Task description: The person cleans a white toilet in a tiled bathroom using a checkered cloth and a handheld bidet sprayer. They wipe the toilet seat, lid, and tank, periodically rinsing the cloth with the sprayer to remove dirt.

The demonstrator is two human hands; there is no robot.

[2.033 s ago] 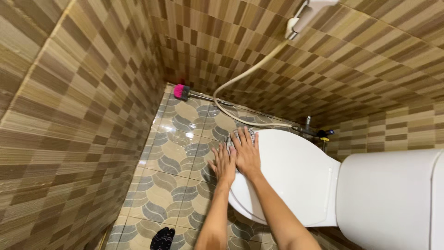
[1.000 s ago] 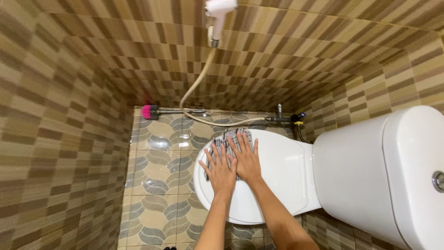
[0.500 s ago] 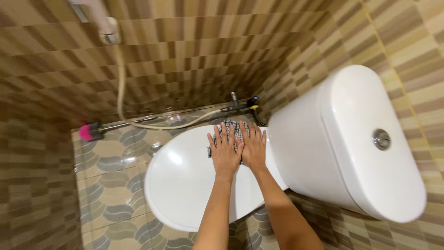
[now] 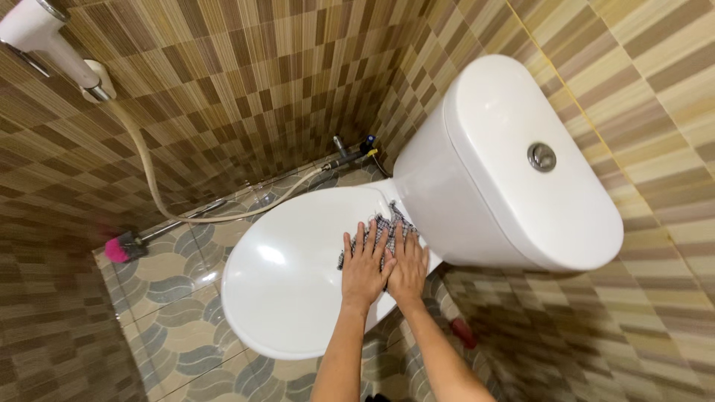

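Both hands lay flat on a checked cloth (image 4: 383, 223) at the back of the toilet lid (image 4: 290, 275). Left hand (image 4: 364, 269) and right hand (image 4: 407, 266) touched, fingers slightly spread.

We're looking at a pretty well-lit shot, light coming from overhead, warm and even. The white toilet lid (image 4: 290, 283) catches a soft glare spot on its left side, and the cistern top (image 4: 521, 171) is bright but not blown out. The wet floor tiles (image 4: 171, 275) throw small reflections near the hose (image 4: 149, 179). The lower left wall (image 4: 52, 327) goes dim, and there's a dark shadow under the cistern on the right. Wide-angle lens bends the tile lines hard toward the edges. Focus is sharp in the middle, a bit soft at the corners.
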